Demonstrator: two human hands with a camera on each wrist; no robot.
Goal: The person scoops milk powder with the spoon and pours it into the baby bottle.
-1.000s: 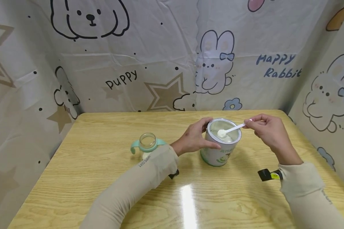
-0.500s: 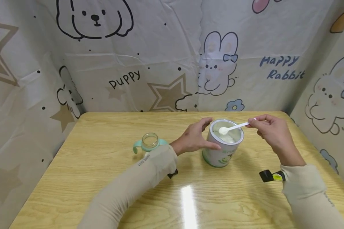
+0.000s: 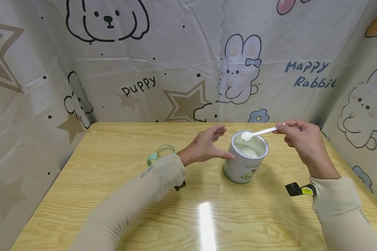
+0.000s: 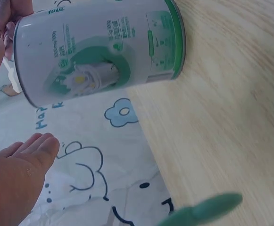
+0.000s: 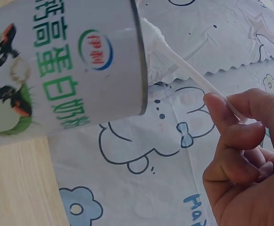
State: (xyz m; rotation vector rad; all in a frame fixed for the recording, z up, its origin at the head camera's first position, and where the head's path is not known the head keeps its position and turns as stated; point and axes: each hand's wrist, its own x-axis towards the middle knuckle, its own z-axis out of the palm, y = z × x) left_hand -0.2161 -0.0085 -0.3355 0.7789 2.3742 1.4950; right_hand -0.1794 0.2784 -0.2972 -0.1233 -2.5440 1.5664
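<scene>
Your right hand [image 3: 304, 143] pinches the end of a white scoop [image 3: 265, 131] between thumb and forefinger, the other fingers curled in below. The scoop slants down from your fingers to its bowl, which carries a heap of pale powder just above the mouth of the can [image 3: 244, 169], towards the back of the rim. The can stands upright and uncovered on the desk [image 3: 81, 195], right of the middle and nearer the back edge than the front; more powder lies inside it. Green bands its base, and the side facing your right wrist camera bears green lettering and a red-and-blue logo.

Your left hand [image 3: 204, 146] reaches to the can's left side, fingers straight and well apart from the thumb. The thumb tip is at the can's wall, though you cannot tell whether it touches. Your fingers are clear of the can.

Left of that hand, towards the back edge, sits a clear bottle [image 3: 165, 150] with a mint-green handle [image 3: 151, 159]; your left sleeve [image 3: 163, 174] hides its lower part. Printed cloth [image 3: 188, 48] hangs behind the back edge.
</scene>
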